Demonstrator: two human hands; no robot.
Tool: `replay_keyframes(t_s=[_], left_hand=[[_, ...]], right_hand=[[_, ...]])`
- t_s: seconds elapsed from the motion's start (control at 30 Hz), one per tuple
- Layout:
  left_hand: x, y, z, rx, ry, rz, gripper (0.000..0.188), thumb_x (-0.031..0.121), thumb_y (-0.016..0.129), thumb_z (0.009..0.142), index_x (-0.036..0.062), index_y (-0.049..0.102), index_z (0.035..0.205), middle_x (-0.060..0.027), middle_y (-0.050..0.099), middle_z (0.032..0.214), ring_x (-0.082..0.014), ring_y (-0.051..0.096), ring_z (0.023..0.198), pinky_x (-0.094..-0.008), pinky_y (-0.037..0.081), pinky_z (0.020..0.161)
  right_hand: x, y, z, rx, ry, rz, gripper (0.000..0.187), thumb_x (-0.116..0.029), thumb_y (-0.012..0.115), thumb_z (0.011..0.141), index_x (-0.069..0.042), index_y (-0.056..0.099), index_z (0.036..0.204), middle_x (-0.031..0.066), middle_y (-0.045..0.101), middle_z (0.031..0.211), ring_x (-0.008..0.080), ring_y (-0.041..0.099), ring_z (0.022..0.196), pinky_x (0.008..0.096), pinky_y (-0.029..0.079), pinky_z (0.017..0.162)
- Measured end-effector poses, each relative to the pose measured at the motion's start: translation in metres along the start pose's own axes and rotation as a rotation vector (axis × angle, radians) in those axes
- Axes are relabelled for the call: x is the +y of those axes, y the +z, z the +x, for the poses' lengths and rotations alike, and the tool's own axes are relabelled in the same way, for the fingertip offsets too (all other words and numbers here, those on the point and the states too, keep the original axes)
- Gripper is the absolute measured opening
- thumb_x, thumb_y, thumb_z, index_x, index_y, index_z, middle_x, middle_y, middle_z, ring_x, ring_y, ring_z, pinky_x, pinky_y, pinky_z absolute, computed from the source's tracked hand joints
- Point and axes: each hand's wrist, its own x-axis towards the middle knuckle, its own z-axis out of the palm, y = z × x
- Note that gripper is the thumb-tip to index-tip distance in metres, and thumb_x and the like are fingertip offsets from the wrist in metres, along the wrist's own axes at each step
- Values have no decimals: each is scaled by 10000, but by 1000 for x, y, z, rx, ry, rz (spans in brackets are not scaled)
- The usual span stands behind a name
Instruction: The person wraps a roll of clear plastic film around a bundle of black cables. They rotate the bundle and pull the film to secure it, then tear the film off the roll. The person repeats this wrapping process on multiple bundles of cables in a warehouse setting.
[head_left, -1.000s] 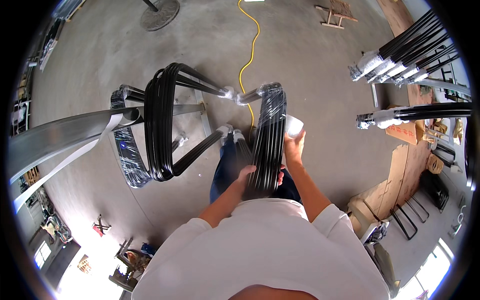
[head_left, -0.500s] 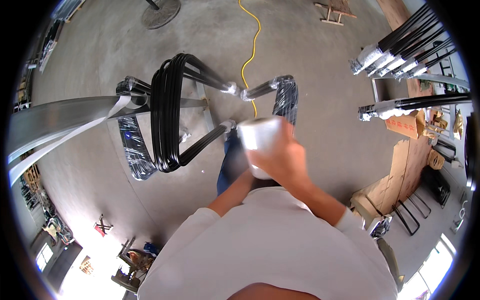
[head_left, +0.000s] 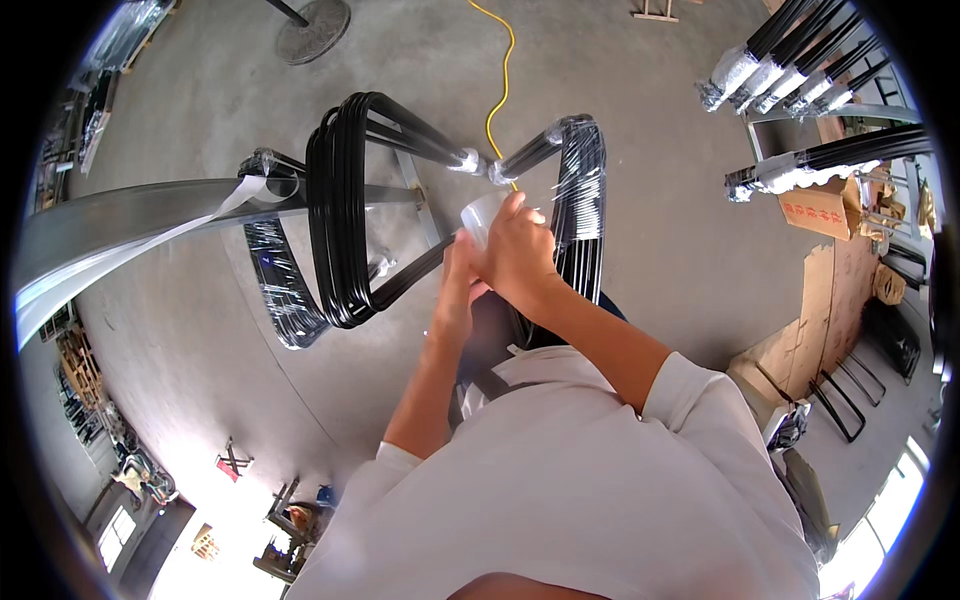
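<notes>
so, partly wrapped by the look of it: clear film covers the upper stretch of the black tube bundle [head_left: 583, 190] right of centre frame, its lower stretch left bare. right hand [head_left: 520, 248] is closed around the film roll [head_left: 481, 216] at frame centre; left hand [head_left: 456, 285] is against it, can't tell if gripping. counts: two hands, one roll, one yellow cord [head_left: 507, 70] upper centre, at least two bundles, tubes too packed to count.
</notes>
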Motion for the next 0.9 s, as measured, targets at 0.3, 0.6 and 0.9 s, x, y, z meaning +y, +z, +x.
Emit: replay_keyframes(t_s=[0.3, 0.6, 0.9], left_hand=[[-10, 18, 55, -371, -84, -182, 364, 323, 586, 811, 26, 561, 1019, -61, 598, 946, -136, 573, 868, -267, 441, 766], [-90, -8, 81, -170, -302, -8, 300, 281, 588, 804, 46, 578, 991, -22, 600, 825, -132, 602, 636, -264, 493, 521], [-130, 15, 96, -311, -419, -84, 287, 269, 517, 853, 25, 594, 984, -39, 613, 867, -125, 586, 767, -257, 491, 676]], right_hand=[[14, 36, -19, 72, -192, -398, 497, -263, 478, 800, 144, 478, 1085, 351, 405, 1180, 500, 453, 1004, 448, 486, 705], [123, 8, -33, 466, 395, 1055, 196, -82, 466, 800, 28, 621, 845, 78, 626, 728, 128, 589, 645, 257, 496, 579], [167, 128, -42, -492, 556, 2143, 380, -356, 638, 723, -39, 603, 929, 52, 629, 837, 166, 602, 721, 315, 514, 681]])
